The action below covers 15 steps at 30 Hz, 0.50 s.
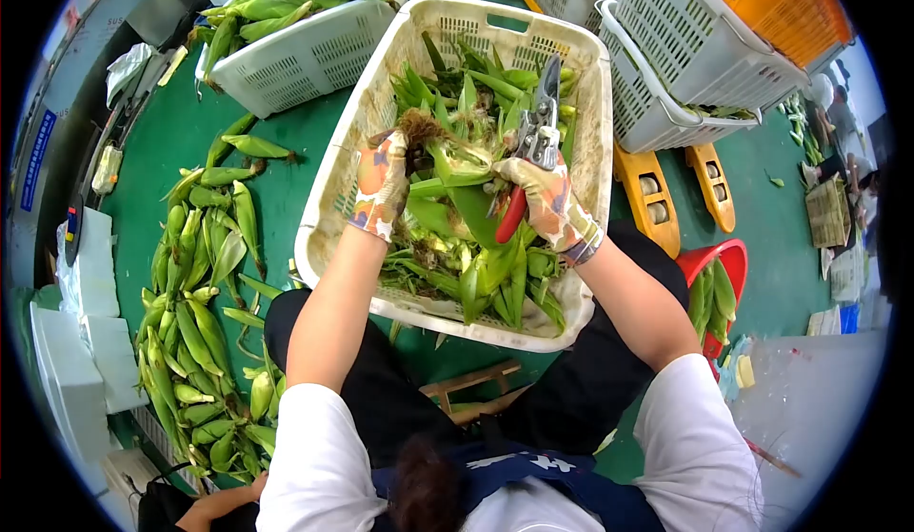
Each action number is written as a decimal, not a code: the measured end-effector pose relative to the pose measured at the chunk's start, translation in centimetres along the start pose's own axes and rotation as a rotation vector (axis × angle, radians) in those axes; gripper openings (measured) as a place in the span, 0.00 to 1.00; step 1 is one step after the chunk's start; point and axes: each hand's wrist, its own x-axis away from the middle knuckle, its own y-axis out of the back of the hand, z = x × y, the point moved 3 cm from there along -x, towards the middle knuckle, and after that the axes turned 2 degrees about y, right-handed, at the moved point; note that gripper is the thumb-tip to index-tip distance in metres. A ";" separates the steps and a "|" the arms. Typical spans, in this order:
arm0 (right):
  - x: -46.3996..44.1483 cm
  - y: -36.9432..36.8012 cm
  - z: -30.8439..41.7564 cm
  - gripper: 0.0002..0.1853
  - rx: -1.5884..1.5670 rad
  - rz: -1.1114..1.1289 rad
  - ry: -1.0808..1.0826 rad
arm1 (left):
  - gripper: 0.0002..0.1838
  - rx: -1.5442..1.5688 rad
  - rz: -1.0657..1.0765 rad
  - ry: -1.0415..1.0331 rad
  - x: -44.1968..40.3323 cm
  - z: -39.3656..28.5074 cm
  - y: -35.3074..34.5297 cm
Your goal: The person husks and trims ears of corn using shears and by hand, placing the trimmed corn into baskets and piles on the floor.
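Observation:
My left hand (383, 184), in a patterned work glove, is closed at the brown silk end of an ear of corn (462, 162) in its green husk. In my right hand (546, 194), gloved alike, is a pair of pruning shears (541, 132). Their metal blades point away from me, and a red handle shows below the fingers. The right fingertips are close to the other end of the corn; whether they also grip it I cannot tell. Both hands are over a white plastic basket (328, 156), which holds loose green husks (490, 280) and trimmings.
To the left, a long pile of unhusked corn (195, 332) lies on the green floor. A white crate (295, 65) heaped with corn stands beyond it. Stacked crates (681, 41) and a yellow pallet jack (647, 194) are at right, near a red bucket (738, 256) holding corn.

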 end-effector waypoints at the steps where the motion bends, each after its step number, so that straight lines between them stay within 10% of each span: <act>1: 0.2 -0.2 0.5 0.07 -0.038 0.012 0.002 | 0.18 0.001 -0.002 0.003 0.1 0.1 0.1; 8: 0.2 -1.1 1.7 0.09 -0.317 -0.036 -0.141 | 0.24 -0.011 0.483 -0.166 0.6 -1.2 -2.0; 9: 0.2 -1.4 2.0 0.08 -0.442 -0.041 -0.188 | 0.30 0.355 0.498 0.040 1.4 -1.3 -2.8; 15: -1.2 -0.4 4.3 0.10 -0.308 0.021 0.012 | 0.45 -0.141 0.595 -0.296 3.1 -2.5 -5.5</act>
